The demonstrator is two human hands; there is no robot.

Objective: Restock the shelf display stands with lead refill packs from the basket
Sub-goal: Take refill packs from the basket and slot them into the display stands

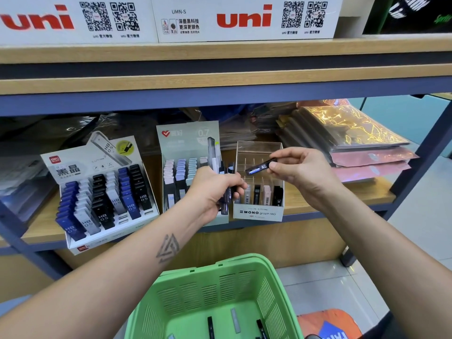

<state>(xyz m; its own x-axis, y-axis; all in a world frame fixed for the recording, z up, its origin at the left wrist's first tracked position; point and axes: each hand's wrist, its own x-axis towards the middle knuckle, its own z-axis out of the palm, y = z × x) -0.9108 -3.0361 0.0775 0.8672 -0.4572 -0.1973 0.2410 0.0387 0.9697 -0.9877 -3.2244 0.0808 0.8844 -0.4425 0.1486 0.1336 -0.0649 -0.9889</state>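
A green plastic basket (220, 297) at the bottom centre holds a few lead refill packs (235, 318). Above it, the left hand (212, 192) grips a bundle of packs (226, 182). Right of centre, the right hand (300, 170) pinches one black pack (260, 166) over the clear MONO graph MG display stand (258, 211).

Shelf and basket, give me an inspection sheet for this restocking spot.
Surface: wooden shelf carrying three display stands.
Job's things: Deli stand mostly full; middle stand partly filled; Mono stand holds few packs; green basket holds a few packs.
Clutter: wrapped stacks at right.
Grippers: left hand grips several packs; right hand pinches one dark pack.
Cables: nothing seen.
Surroundings: uni boxes above.
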